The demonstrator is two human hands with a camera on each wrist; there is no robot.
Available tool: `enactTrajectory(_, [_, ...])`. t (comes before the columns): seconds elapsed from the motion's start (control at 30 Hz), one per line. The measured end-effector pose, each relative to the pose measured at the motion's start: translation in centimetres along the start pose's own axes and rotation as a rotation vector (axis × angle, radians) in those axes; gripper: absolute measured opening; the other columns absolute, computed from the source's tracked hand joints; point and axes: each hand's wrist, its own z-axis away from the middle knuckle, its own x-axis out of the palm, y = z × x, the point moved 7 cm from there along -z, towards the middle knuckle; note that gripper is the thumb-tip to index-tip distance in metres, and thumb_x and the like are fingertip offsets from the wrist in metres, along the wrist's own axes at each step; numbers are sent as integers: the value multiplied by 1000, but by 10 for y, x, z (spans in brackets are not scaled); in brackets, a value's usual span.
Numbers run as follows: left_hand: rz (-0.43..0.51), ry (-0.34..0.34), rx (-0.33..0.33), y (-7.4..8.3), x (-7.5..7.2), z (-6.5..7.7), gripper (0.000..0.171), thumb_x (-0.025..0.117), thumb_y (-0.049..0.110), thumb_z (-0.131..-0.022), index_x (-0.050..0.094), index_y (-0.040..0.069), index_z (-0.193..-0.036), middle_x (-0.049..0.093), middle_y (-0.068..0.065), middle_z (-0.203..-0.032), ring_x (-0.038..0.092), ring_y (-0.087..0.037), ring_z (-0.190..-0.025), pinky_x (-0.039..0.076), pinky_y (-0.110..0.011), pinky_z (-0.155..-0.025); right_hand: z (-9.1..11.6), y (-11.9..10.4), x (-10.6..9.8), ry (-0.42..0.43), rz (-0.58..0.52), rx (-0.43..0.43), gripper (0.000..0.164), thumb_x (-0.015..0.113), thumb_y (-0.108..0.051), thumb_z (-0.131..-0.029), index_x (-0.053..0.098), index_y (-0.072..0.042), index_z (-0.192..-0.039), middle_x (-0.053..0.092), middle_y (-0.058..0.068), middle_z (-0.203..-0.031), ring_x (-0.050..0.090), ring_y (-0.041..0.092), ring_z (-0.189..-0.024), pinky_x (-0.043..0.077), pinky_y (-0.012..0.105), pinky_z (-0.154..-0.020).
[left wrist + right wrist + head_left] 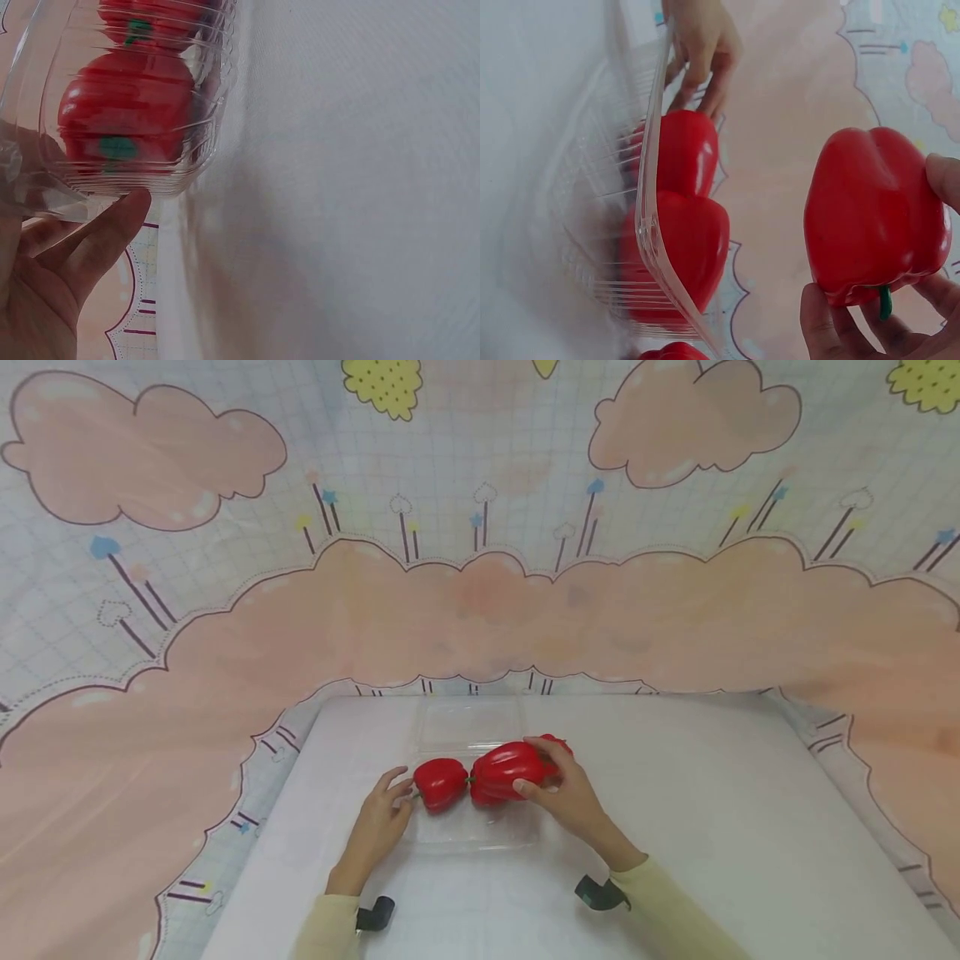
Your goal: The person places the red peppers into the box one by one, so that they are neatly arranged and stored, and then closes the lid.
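Note:
A clear plastic clamshell box [468,837] lies on the table with its lid folded back. Two red bell peppers sit in a row inside, the left one [440,785] with its green stem toward my left hand [375,831]. Fingertips of that hand touch the box's left end, fingers [112,236] extended and loosely spread. My right hand [900,330] grips another red bell pepper [874,214] between thumb and fingers, raised above the box's right end. In the head view this pepper overlaps the second boxed pepper [679,247].
One more red bell pepper [676,352] lies beyond the box's right end, partly hidden behind my right hand in the head view. The lid [471,725] lies flat on the far side. A white cloth covers the table [712,827]; a printed curtain [480,618] hangs behind.

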Motion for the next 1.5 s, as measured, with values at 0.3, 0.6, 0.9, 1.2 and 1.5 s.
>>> enactTrajectory(0.3, [-6, 2, -5, 1, 1, 0, 35, 60, 0, -88, 64, -4, -123, 57, -16, -135, 68, -31, -109, 60, -40, -85, 3, -2, 2, -13, -8, -6, 68, 79, -29, -80, 49, -16, -140, 56, 7, -132, 56, 26, -116, 56, 18, -83])
enactTrajectory(0.6, [-20, 9, -4, 2, 1, -1, 35, 60, 0, -88, 64, -3, -123, 59, -16, -133, 69, -30, -107, 60, -41, -86, 6, 2, 14, -52, -52, 27, 71, 83, -27, -76, 50, -21, -138, 56, 3, -133, 54, 25, -118, 58, 25, -85])
enactTrajectory(0.9, [-13, 9, -3, 4, 2, 0, 35, 59, 0, -88, 64, -3, -123, 58, -16, -133, 68, -31, -109, 60, -41, -86, 4, 5, 27, -93, -40, 41, 69, 84, -28, -75, 51, -24, -136, 57, -1, -130, 55, 23, -118, 60, 36, -87])
enactTrajectory(1.2, [-10, 20, -16, 3, 2, -1, 36, 59, 1, -89, 64, -1, -124, 61, -15, -131, 69, -30, -107, 60, -42, -87, 0, 4, 41, -113, -9, 20, 67, 83, -30, -76, 51, -26, -135, 56, -1, -132, 55, 21, -118, 60, 40, -87])
enactTrajectory(1.5, [-9, 8, -25, 3, 1, 0, 35, 59, 0, -89, 64, -3, -124, 58, -15, -135, 68, -30, -110, 60, -41, -86, 2, 4, 56, -121, -5, 40, 68, 82, -32, -77, 51, -21, -136, 56, 2, -130, 56, 22, -112, 61, 40, -83])
